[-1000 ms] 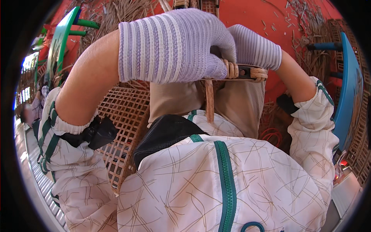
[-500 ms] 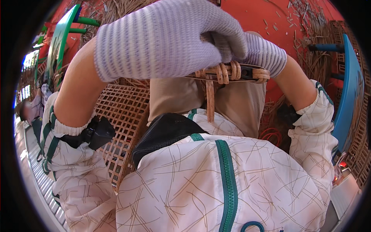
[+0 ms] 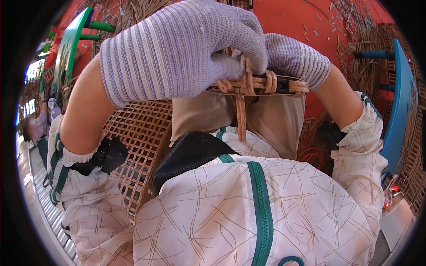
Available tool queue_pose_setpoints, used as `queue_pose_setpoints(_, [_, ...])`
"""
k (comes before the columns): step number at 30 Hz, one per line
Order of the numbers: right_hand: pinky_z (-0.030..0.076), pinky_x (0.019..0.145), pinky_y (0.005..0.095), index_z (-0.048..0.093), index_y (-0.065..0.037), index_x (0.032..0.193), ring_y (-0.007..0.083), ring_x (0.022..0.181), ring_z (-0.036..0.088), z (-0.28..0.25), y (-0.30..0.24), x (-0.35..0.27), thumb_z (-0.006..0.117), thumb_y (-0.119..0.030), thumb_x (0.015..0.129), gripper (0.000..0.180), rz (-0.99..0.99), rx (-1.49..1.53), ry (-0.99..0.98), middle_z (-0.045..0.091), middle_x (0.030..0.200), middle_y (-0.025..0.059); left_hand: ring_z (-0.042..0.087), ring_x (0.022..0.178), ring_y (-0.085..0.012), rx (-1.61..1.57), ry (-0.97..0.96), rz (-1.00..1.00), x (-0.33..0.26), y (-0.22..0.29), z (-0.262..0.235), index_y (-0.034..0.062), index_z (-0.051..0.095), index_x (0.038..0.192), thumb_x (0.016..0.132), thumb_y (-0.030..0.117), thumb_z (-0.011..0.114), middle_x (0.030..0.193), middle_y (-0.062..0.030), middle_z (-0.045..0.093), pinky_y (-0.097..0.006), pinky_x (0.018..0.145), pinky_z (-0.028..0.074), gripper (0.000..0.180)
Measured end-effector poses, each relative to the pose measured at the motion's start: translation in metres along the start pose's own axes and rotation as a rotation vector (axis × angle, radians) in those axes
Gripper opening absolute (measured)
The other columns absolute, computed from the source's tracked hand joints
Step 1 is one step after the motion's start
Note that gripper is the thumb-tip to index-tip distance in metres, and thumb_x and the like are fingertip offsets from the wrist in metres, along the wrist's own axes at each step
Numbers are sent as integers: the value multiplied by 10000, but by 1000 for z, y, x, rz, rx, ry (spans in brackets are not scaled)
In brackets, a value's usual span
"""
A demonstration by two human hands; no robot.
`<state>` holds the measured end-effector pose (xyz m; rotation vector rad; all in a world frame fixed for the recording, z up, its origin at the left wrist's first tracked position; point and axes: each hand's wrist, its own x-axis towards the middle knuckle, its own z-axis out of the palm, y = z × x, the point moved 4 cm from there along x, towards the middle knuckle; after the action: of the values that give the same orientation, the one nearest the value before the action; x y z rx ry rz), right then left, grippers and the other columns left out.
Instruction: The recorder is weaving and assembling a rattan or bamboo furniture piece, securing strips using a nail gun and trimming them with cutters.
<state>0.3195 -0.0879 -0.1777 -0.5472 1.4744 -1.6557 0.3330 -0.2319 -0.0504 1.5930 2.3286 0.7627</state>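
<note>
Above my knees is a dark, narrow frame piece (image 3: 285,86) wrapped in several loops of brown rattan. My left hand (image 3: 177,51), in a lilac-and-white striped knit glove, pinches an upright rattan strip (image 3: 246,79) between thumb and fingers at the frame's near side. A strip end (image 3: 241,117) hangs down from the frame toward my lap. My right hand (image 3: 295,60), gloved alike, is closed at the far side of the frame beside the left fingertips. Its fingers are mostly hidden behind the left hand and the frame, so its exact hold is partly covered.
An open-weave rattan panel (image 3: 140,128) lies beside my left leg. A green-edged table (image 3: 71,48) stands at left, a blue one (image 3: 401,106) at right. Loose rattan strips (image 3: 355,40) and cut bits litter the red floor (image 3: 306,17). Another person (image 3: 37,126) sits at far left.
My left hand has drawn back slightly to the left, and the strip between its thumb and fingers now shows upright. My right hand stays nearly in place.
</note>
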Motion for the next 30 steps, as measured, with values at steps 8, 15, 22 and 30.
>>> queue_pose_setpoints(8, [497,888,262,681,-18,1141,110,913,626,10,-12,-5,733,-236,863,357,103,-26,66,702,996,46,628,926,-264,-74,-212,-212,17,-2,-13,78,666,893,831,116,667,950,-84,625,-365,852,500,73])
queue_pose_setpoints(15, [488,885,272,681,-23,1129,111,914,617,1,6,7,705,-251,881,338,24,-101,79,692,989,43,627,919,-263,195,-27,-77,12,-2,-1,99,671,880,781,91,696,948,-74,623,-369,874,492,103])
queue_pose_setpoints(22, [488,858,291,685,-22,1094,123,919,612,0,13,16,706,-247,855,329,-202,-315,-27,687,957,57,617,825,-249,327,97,-48,2,6,4,120,671,841,704,32,731,881,-41,622,-363,788,491,173])
queue_pose_setpoints(30, [510,807,279,682,14,1076,112,869,611,4,10,20,663,-194,891,279,40,-246,-92,687,941,70,607,766,-207,281,140,-122,-6,12,7,105,681,857,731,44,715,782,-36,627,-336,753,456,144])
